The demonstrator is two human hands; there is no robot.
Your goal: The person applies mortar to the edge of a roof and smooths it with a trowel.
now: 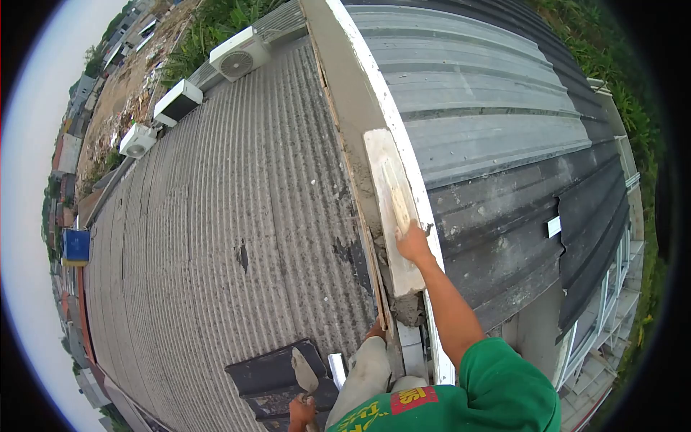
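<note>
My right hand (412, 243) is closed round the handle of a long, pale plastering float (389, 165). The float lies flat along the grey mortar (353, 93) on top of a narrow wall. Just below its near end sits a rough lump of wet mortar (409, 311). At the bottom of the head view, my left hand (302, 412) grips a pointing trowel (304, 371), its mortar-smeared blade directed upward. Beneath the trowel is a dark roofing piece (263, 378). A thin wooden board (371, 259) runs along the mortar's left edge.
A corrugated roof (216, 216) spreads to the left, with air-conditioner units (240, 56) along its far edge. White edging (392, 108) borders the mortar on the right, beside metal roof sheets (475, 79). A blue container (75, 245) stands far left.
</note>
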